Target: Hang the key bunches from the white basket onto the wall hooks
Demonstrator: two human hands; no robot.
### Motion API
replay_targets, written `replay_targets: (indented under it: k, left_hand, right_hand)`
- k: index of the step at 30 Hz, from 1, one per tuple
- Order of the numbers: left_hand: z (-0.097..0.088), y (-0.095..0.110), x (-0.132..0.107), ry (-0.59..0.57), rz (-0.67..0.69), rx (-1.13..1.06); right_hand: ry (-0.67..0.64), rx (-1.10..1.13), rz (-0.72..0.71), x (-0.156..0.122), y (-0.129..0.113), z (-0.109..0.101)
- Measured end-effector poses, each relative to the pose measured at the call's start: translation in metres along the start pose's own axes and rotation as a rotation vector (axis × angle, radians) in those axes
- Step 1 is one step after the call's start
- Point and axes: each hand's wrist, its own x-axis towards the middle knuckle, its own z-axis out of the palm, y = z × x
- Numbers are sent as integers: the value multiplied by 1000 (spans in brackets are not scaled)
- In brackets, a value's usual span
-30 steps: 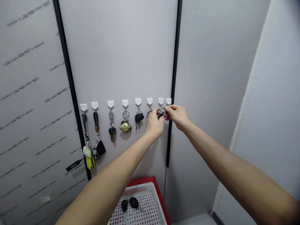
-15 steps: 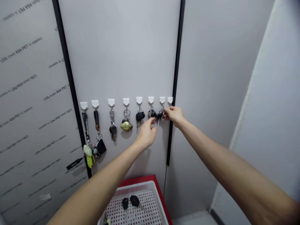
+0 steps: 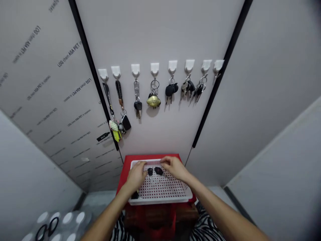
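Both of my hands are down over a white perforated tray (image 3: 164, 197) that sits on a red stool (image 3: 130, 159). Two black keys (image 3: 154, 171) lie at the far end of the tray, between my hands. My left hand (image 3: 136, 174) rests on the tray's left side, fingers curled near the keys. My right hand (image 3: 174, 167) reaches in from the right, its fingertips just above the keys. Neither hand clearly holds anything. On the wall above, a row of white hooks (image 3: 154, 68) carries several key bunches, among them a brass tag (image 3: 153, 101) and a yellow-green fob (image 3: 115, 134).
The rightmost hook (image 3: 218, 64) hangs bare beside a black vertical strip (image 3: 213, 90). Another black strip (image 3: 95, 78) runs left of the hooks. A spotted grey object (image 3: 55, 222) lies at the bottom left, and zebra-patterned cloth (image 3: 208, 227) shows below the stool.
My hands have dropped from the hooks at the right end of the row down to the tray. The key bunch stays hanging on its hook. My view has tilted downward.
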Motion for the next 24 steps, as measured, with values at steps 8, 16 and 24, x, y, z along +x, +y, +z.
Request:
replay_targets:
  k: [8, 16, 24]
  left_hand:
    - [17, 1, -3, -86, 93, 236]
    - [20, -4, -1, -89, 144, 195]
    - [17, 2, -3, -215, 48, -274]
  right_hand:
    - [-4, -423, -66, 6, 10, 41]
    - [-58, -443, -58, 6, 19, 46]
    - [-77, 32, 7, 7, 14, 27]
